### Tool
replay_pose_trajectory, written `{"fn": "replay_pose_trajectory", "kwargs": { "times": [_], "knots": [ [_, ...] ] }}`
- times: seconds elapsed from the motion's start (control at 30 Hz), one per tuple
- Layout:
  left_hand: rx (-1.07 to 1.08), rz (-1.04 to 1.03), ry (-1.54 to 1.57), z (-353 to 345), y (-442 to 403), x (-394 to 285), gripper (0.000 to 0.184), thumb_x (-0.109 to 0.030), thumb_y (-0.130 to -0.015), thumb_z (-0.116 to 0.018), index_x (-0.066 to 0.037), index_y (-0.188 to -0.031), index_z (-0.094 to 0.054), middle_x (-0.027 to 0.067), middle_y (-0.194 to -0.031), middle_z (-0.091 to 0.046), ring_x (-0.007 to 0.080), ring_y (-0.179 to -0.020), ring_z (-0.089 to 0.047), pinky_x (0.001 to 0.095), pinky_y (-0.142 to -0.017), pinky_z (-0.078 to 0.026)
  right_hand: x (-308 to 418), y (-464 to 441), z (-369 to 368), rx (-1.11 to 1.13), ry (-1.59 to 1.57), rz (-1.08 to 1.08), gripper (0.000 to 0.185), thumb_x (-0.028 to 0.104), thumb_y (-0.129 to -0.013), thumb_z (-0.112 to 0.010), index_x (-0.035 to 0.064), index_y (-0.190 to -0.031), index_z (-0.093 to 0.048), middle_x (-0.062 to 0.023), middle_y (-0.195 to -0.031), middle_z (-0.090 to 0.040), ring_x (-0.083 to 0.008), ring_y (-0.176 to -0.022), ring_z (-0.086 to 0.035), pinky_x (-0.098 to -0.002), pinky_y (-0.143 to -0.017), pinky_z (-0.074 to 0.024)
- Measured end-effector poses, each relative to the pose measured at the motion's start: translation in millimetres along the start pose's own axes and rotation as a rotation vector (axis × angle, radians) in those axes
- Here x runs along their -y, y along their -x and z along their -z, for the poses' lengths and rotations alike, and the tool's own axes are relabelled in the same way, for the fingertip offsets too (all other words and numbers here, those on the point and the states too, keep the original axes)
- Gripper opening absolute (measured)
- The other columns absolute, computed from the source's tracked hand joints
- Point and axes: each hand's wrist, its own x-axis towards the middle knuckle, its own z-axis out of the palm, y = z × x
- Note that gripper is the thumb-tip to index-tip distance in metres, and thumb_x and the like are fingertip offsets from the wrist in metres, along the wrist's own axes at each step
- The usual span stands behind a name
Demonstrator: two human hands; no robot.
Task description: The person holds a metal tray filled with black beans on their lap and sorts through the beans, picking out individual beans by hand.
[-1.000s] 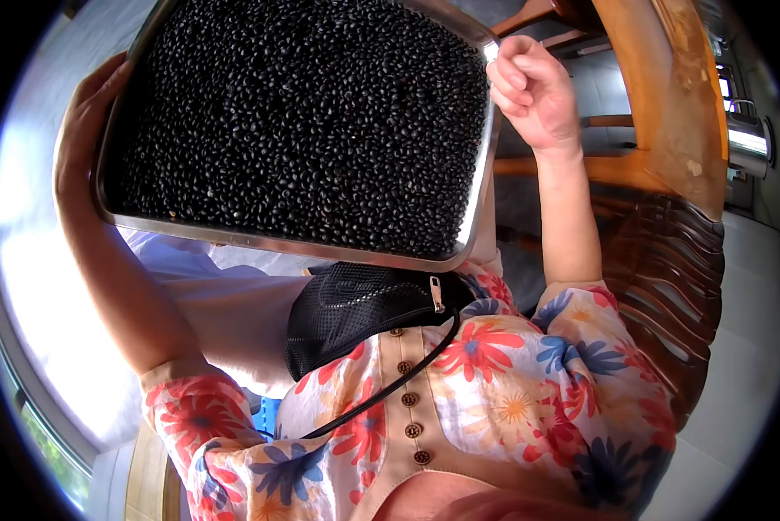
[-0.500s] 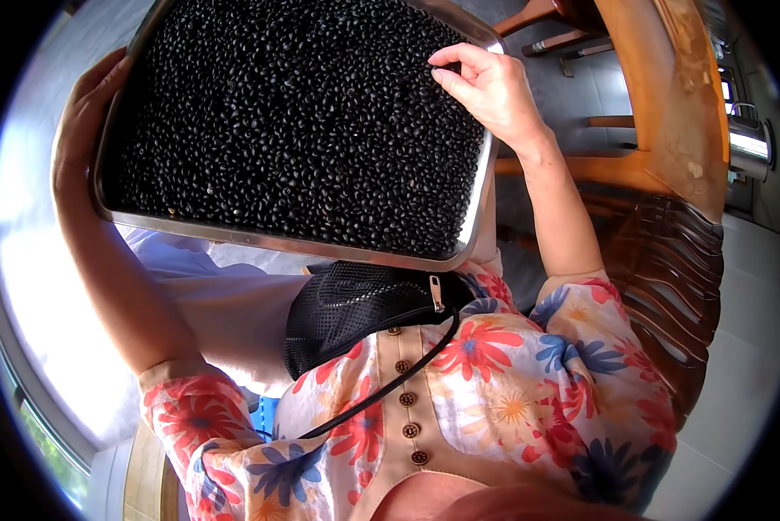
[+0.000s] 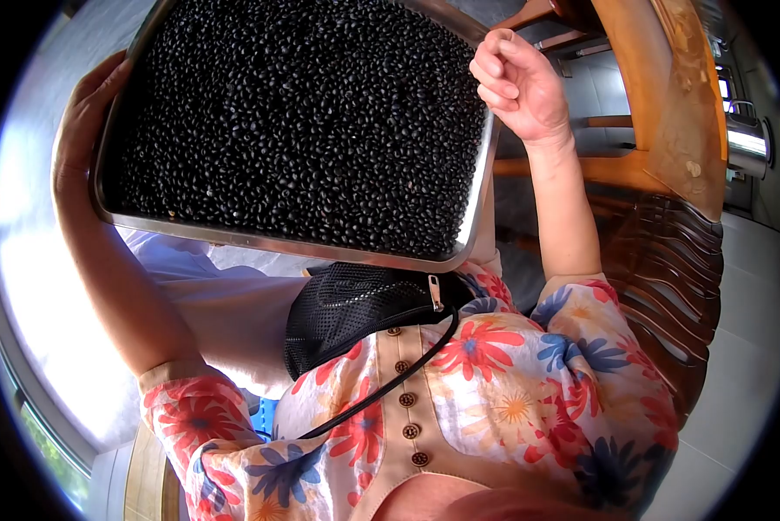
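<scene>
The left hand [image 3: 84, 113] is gripping the metal tray [image 3: 277, 246] and the right hand [image 3: 522, 91] (can't tell if empty) is curling by its right rim [image 3: 481, 187], now uncovering black beans [image 3: 303, 122].

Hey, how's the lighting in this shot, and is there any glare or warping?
Head view: glare whitens the pale surface at picture left; the metal tray gleams along one wall; the dark beans show tiny highlights; the left hand looks dimmer than the right hand; same view, edges bow strongly within a black, rounded surround.
</scene>
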Motion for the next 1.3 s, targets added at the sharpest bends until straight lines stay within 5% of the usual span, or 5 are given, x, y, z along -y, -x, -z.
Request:
{"fn": "replay_pose_trajectory", "kwargs": {
  "times": [0.27,0.57,0.8,0.9,1.3],
  "knots": [
    [0.0,0.001,-0.012,0.5,0.4,0.3,0.049,-0.025,-0.084,-0.068,0.003,-0.122,-0.053,0.0103,-0.097,-0.066,0.0125,-0.08,-0.064,0.0223,-0.071,-0.052,-29.5,-8.3,-9.1,-0.282,1.392,0.258,0.009,0.012,-0.081,-0.069,0.0057,-0.086,-0.067,0.0073,-0.051,-0.047,-0.0005,-0.047,-0.039,-0.0202,-0.046,-0.0338],
    [0.017,-0.026,-0.038,2.3,0.2,0.1,0.049,-0.026,-0.084,-0.068,0.003,-0.122,-0.053,0.0104,-0.096,-0.066,0.0127,-0.079,-0.064,0.0221,-0.07,-0.053,-28.9,-11.9,-9.9,-0.26,1.194,0.214,0.009,0.013,-0.083,-0.066,0.0042,-0.083,-0.066,0.0072,-0.057,-0.052,-0.0017,-0.046,-0.042,-0.0199,-0.043,-0.0326],
    [0.083,-0.044,-0.033,3.2,-0.9,-0.9,0.048,-0.026,-0.085,-0.067,0.003,-0.12,-0.054,0.0092,-0.095,-0.066,0.0123,-0.078,-0.064,0.0219,-0.069,-0.052,2.0,-1.7,9.6,0.205,-0.296,0.047,0.02,0.015,-0.088,-0.049,0.0031,-0.099,-0.061,-0.0038,-0.075,-0.053,-0.009,-0.054,-0.036,-0.0208,-0.044,-0.0302],
    [0.028,-0.01,-0.005,-3.3,5.1,-3.1,0.047,-0.026,-0.085,-0.067,0.003,-0.12,-0.055,0.0091,-0.095,-0.066,0.0123,-0.079,-0.064,0.0225,-0.07,-0.052,4.0,-1.0,9.5,0.26,-0.263,0.065,0.019,0.011,-0.088,-0.049,0.0027,-0.101,-0.061,-0.0005,-0.066,-0.049,-0.0075,-0.051,-0.035,-0.0195,-0.043,-0.0289],
    [0.049,-0.012,-0.044,-0.2,0.7,-1.4,0.048,-0.027,-0.086,-0.066,0.003,-0.121,-0.054,0.0088,-0.093,-0.066,0.0117,-0.078,-0.064,0.0219,-0.07,-0.051,-20.9,11.1,-19.2,-0.107,1.197,0.056,0.01,0.01,-0.082,-0.068,0.0037,-0.09,-0.068,0.0105,-0.053,-0.04,0.0002,-0.049,-0.033,-0.0191,-0.045,-0.0292]
  ]
}}
